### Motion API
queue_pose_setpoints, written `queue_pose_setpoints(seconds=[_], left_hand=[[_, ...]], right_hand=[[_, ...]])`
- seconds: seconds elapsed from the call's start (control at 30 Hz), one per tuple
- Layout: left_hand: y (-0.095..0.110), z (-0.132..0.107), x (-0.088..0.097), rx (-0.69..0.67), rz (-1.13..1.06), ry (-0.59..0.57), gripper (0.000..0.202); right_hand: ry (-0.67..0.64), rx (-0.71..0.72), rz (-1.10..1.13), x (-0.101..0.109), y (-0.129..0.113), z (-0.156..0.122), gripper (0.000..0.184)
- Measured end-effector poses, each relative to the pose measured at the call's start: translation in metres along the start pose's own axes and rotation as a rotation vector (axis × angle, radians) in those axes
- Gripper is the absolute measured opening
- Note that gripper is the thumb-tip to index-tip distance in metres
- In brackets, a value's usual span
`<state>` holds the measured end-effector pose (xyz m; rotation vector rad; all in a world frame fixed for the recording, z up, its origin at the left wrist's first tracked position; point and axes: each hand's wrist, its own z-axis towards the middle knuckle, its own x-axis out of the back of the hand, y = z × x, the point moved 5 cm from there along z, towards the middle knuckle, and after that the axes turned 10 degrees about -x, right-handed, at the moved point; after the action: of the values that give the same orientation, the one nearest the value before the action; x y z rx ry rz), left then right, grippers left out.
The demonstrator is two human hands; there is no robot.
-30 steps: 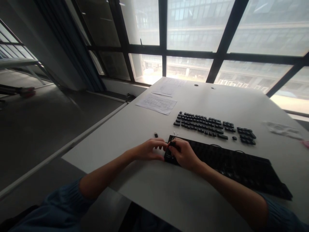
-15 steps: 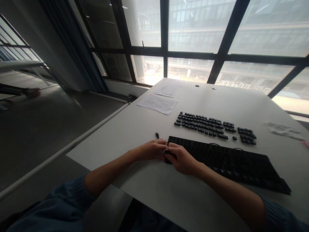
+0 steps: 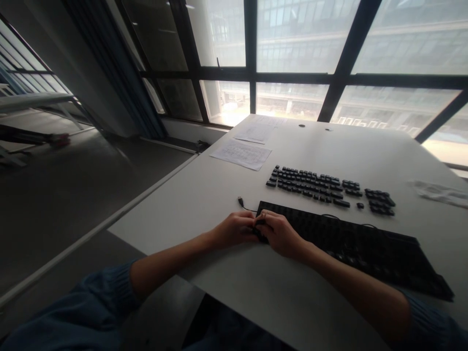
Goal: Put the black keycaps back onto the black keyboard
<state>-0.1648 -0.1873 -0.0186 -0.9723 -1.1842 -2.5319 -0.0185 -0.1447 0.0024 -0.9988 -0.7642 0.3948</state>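
Note:
A long black keyboard (image 3: 365,248) lies slantwise on the white table, its left end under my hands. My left hand (image 3: 236,230) is at that end, fingers curled round the left edge. My right hand (image 3: 281,235) rests over the near left corner, fingers bent and pinched together. Something small and dark shows between its fingertips, too hidden to name. Behind the keyboard lie loose black keycaps (image 3: 310,183), set out in rows like a keyboard layout. A cable with a USB plug (image 3: 240,201) sticks out beyond my left hand.
Printed paper sheets (image 3: 241,154) lie at the table's far left side. A crumpled pale cloth or bag (image 3: 440,192) is at the right. The white table (image 3: 175,214) has its left edge beside my left forearm. Windows (image 3: 292,97) stand behind it.
The whole view has shifted slightly. My right fingers have curled a little differently over the keyboard corner, and more of the USB cable shows. The keycap rows look the same.

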Motion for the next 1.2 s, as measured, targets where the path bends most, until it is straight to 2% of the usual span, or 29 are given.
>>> queue_pose_setpoints(seconds=[0.1, 0.17, 0.3, 0.53, 0.67, 0.83, 1.0, 1.1, 1.2], left_hand=[[-0.003, 0.0, 0.001, 0.023, 0.014, 0.029, 0.026], [-0.002, 0.001, 0.003, 0.026, -0.003, 0.03, 0.027], [0.005, 0.005, 0.007, 0.002, -0.039, 0.007, 0.034], [0.014, 0.005, 0.006, -0.032, 0.148, 0.057, 0.011], [0.018, 0.005, -0.001, -0.112, 0.269, -0.002, 0.014], [0.02, 0.007, -0.002, -0.14, 0.323, -0.066, 0.022], [0.015, 0.009, 0.01, -0.047, 0.297, 0.063, 0.032], [0.013, 0.008, 0.013, -0.018, 0.283, 0.093, 0.023], [0.013, 0.007, 0.009, -0.017, 0.286, 0.074, 0.023]], right_hand=[[0.058, -0.122, 0.158, 0.003, 0.008, 0.001, 0.014], [0.067, -0.154, 0.202, 0.003, 0.01, 0.001, 0.014], [0.062, -0.13, 0.17, 0.002, 0.01, 0.001, 0.012], [-0.013, -0.066, 0.168, 0.003, 0.006, 0.002, 0.016], [-0.004, -0.038, 0.16, 0.006, 0.004, 0.002, 0.017], [0.023, -0.065, 0.167, 0.009, 0.008, 0.006, 0.016], [0.14, -0.132, 0.2, 0.013, 0.013, 0.007, 0.016], [0.125, -0.156, 0.256, 0.012, 0.016, 0.008, 0.015], [0.078, -0.221, 0.345, 0.011, 0.022, 0.011, 0.017]])
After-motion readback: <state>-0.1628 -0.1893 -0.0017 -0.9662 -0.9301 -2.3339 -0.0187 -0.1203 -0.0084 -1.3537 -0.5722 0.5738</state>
